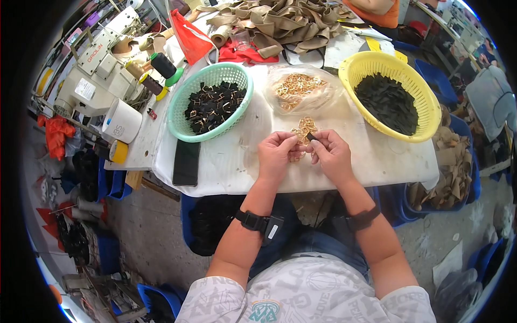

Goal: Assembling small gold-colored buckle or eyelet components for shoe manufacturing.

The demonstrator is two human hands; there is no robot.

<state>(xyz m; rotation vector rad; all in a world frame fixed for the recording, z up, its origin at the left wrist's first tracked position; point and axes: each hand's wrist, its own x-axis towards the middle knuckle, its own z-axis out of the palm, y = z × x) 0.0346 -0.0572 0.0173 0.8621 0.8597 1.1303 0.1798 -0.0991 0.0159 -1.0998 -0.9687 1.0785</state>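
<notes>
My left hand [276,152] is closed in a pinch over the front of the table, and its fingertips hide what they hold, if anything. Close beside it, my right hand [332,154] grips a short black fabric strip [311,138] between thumb and fingers. A small pile of gold metal rings [306,125] lies just beyond my fingertips. Behind that sits a clear plastic bag [280,102] full of similar gold rings. At the left, a green basket [175,110] holds black strips with gold rings on them. Plain black strips fill a yellow basket [431,116] at the right.
A black phone [186,164] lies left of my hands. Sewing machine [94,81], thread cones [163,65] and a white cylindrical container [122,121] stand farther left. Brown fabric pieces [285,21] are heaped at the back. Another person's arm [375,6] shows at the far edge.
</notes>
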